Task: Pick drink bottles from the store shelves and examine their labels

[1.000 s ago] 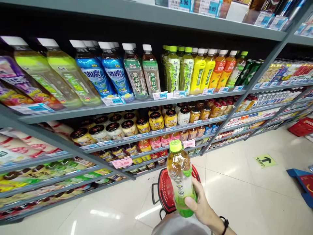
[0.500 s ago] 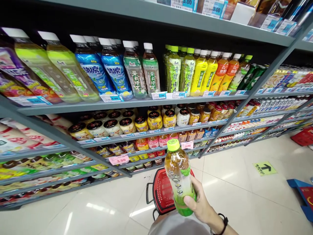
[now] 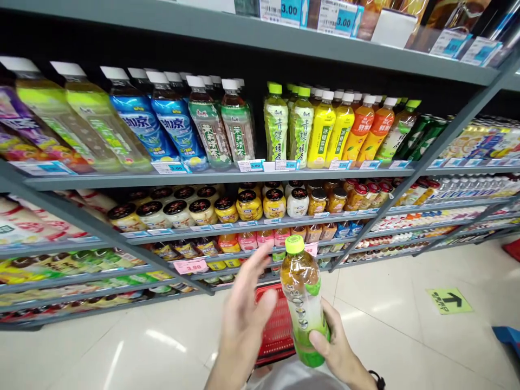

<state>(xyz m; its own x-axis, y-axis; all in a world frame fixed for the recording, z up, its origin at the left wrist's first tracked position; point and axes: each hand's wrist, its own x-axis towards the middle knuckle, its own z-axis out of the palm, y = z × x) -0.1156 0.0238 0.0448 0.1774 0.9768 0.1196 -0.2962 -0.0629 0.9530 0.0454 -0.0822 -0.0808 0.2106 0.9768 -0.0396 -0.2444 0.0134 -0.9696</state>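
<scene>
My right hand (image 3: 339, 349) grips a green-capped bottle of amber tea (image 3: 303, 300) by its lower part and holds it upright in front of me. My left hand (image 3: 246, 314) is raised just left of the bottle, fingers spread and slightly blurred, with nothing in it and the thumb close to the bottle's side. Behind both hands, on the floor, stands a red shopping basket (image 3: 278, 327), partly hidden by them.
Grey store shelves (image 3: 211, 177) run along the left and back, with rows of bottled drinks on top and jars (image 3: 248, 205) below. White tiled floor (image 3: 406, 319) opens to the right with a green arrow sticker (image 3: 449, 299). A blue item (image 3: 507, 336) sits at the right edge.
My left hand has come up into view beside the bottle; before, only the right hand showed. The view shifted a little to the right, and the bottle stayed in my right hand.
</scene>
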